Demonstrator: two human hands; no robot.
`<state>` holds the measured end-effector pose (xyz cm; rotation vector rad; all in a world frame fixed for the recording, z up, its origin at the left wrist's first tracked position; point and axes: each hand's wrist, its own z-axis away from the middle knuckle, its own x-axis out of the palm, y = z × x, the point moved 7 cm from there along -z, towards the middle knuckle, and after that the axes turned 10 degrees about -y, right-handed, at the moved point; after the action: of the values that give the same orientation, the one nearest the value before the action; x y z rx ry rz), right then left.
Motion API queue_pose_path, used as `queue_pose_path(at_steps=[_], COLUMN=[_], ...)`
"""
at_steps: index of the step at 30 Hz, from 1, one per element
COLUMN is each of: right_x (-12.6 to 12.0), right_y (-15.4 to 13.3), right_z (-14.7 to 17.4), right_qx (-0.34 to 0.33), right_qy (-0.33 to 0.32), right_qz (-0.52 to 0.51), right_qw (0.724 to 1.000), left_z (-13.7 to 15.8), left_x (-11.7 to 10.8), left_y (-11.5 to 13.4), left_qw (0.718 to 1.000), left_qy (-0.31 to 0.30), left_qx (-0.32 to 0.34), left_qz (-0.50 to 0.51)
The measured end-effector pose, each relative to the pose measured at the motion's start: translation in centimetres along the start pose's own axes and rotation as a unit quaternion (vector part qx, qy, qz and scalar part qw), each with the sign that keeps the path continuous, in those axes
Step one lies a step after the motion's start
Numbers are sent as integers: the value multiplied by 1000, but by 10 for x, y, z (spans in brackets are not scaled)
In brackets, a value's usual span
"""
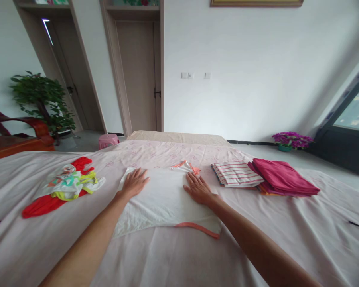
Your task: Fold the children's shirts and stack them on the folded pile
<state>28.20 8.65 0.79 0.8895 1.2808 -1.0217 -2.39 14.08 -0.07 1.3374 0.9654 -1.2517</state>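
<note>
A white shirt (164, 195) with orange trim lies spread on the pale pink flowered sheet (131, 259). My left hand (135, 181) rests flat on its left part, fingers stretched out. On the right part, close to a bit of orange trim at the far edge, my right hand (199, 188) presses down with its fingers spread. Neither hand grips the cloth. An orange band (197, 228) edges the near right side of the shirt. Parts of the cloth are hidden under both hands and the right forearm.
Left of the shirt lies a crumpled heap of red, white and yellow clothes (68, 185). To the right are a folded striped garment (237, 174) and a stack topped by dark pink cloth (284, 177). Beyond the bed stand a pink stool (108, 140) and purple flowers (291, 139).
</note>
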Motion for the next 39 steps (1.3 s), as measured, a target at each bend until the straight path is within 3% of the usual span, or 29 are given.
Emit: queue_pose_path(at_steps=[3, 5, 7, 9, 11, 13, 15, 21, 24, 27, 29, 33, 36, 39], right_x=[-11, -24, -36, -37, -29, -17, -9, -10, -20, -31, -31, -16, -1, 5], right_y=[2, -7, -25, -48, -62, -61, -44, 34, 44, 18, -18, -100, -122, -105], right_z=[-1, -8, -22, -41, -62, -79, -89, -86, -73, -54, -39, -6, 11, 19], right_qx=[4, 16, 9, -19, -37, -26, -3, 90, 122, 129, 95, -45, -89, -78], right_qy=[2, 35, 74, 77, 42, 2, -20, -10, 16, 54, 57, 41, 19, 14], right_qz=[7, 2, 1, -2, -10, -20, -22, 7, 30, 25, 3, -34, -42, -27], right_qw=[1000, 999, 997, 997, 998, 999, 1000, 996, 992, 990, 994, 998, 995, 997], left_z=[3, 6, 4, -2, -9, -14, -18, -12, 5, 24, 36, 66, 90, 111], left_x=[-10, -15, -16, -12, -5, 2, 5, -4, -15, -21, -20, -8, 5, 9], left_y=[-42, -44, -22, 14, 44, 55, 45, -29, -44, -25, 7, 67, 75, 55], left_qw=[993, 985, 987, 995, 998, 999, 999, 994, 983, 979, 987, 997, 997, 996], left_qy=[21, 36, 50, 52, 38, 25, 16, 27, 56, 68, 70, 57, 25, 16], left_qx=[-116, -165, -146, -81, -26, -2, -7, -89, -159, -181, -127, 10, 52, 59], left_qz=[-24, -38, -42, -41, -38, -38, -40, -58, -65, -63, -62, -49, -48, -61])
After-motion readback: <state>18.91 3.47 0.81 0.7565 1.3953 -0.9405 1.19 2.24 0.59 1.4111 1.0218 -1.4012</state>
